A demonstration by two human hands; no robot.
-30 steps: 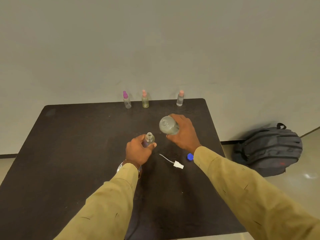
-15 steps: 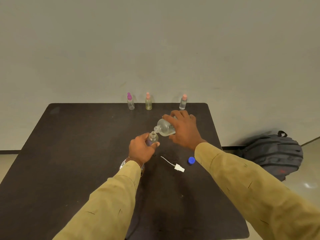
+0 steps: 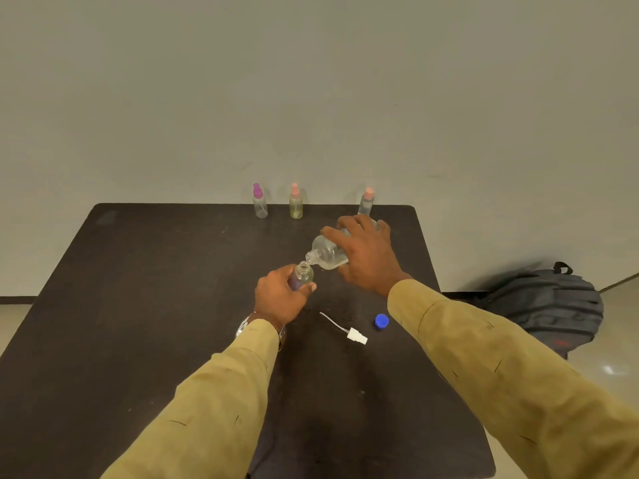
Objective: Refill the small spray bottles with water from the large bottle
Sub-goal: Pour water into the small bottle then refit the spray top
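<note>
Pouring step, I'd say. The right hand (image 3: 366, 257) is wrapped over the large clear plastic bottle (image 3: 326, 254), just above the frame's centre. The bottle is tipped nearly flat, its open mouth right at the neck of the small clear uncapped spray bottle (image 3: 304, 273). The left hand (image 3: 281, 297) has its fingers curled round that little one, holding it upright. Can't tell if it's resting on the table, or whether water is actually running; too small to see.

The next bit needs a slow tilt with the two mouths lined up, since that neck is narrow and it'd spill easily. Then level off the large bottle and screw the white pump sprayer with its thin dip tube (image 3: 356, 335) back on. It's lying lower right of the hands, with a small blue screw cap (image 3: 381, 320) just beside it.

Everything sits on a dark matte rectangular table (image 3: 138, 305). Along its far edge stand a purple-topped spray bottle (image 3: 259, 202), a pink-topped yellowish one (image 3: 296, 202) and a pink-topped clear one (image 3: 367, 202). Behind is a plain grey-beige wall (image 3: 311, 81), and a grey backpack (image 3: 553, 305) sits on the pale floor (image 3: 615, 340) at right.
</note>
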